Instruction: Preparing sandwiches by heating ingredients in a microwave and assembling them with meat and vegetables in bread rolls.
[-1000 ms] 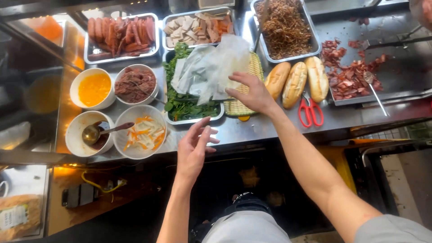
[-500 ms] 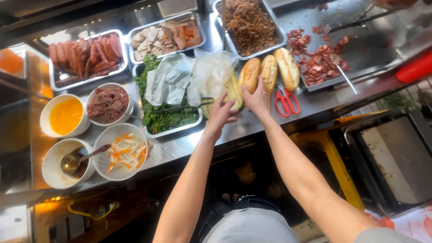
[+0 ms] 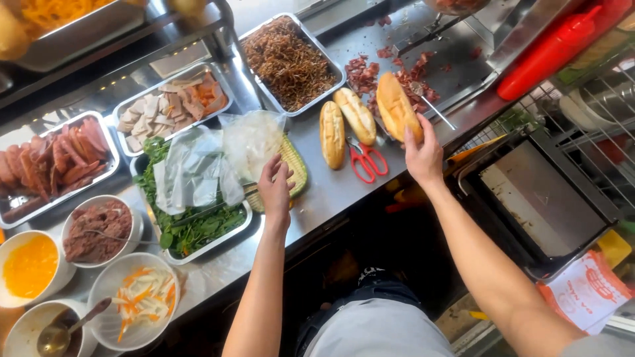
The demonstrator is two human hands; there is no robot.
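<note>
My right hand (image 3: 423,155) grips a bread roll (image 3: 397,107) by its near end, fingers curled over the crust, lifting it above the steel counter (image 3: 331,192) at the edge of the griddle (image 3: 456,53). Two more rolls (image 3: 345,125) lie side by side just left of it, with red-handled scissors (image 3: 366,160) between them and my wrist. Chopped red meat (image 3: 370,73) is scattered on the griddle behind the roll.

My left hand (image 3: 274,188) rests with fingers loosely spread, not gripping, on a clear plastic bag (image 3: 251,142) that lies over a small green woven basket (image 3: 294,165). More pale plastic sheets (image 3: 188,172) cover part of the tray of green herbs (image 3: 198,228) beside it.

Behind stand rectangular steel trays: brown shredded meat (image 3: 288,59), pale sliced meat (image 3: 169,102), red sausages (image 3: 53,158). Round bowls sit at the near left: brown paste (image 3: 99,230), orange sauce (image 3: 28,264), pickled carrot and radish strips (image 3: 140,297), and a dark sauce with a ladle (image 3: 56,330).

At far right a red squeeze bottle (image 3: 552,49) lies tilted on a shelf. Low in the right corner is a white paper bag (image 3: 585,291) with red print, next to something yellow I cannot make out.
</note>
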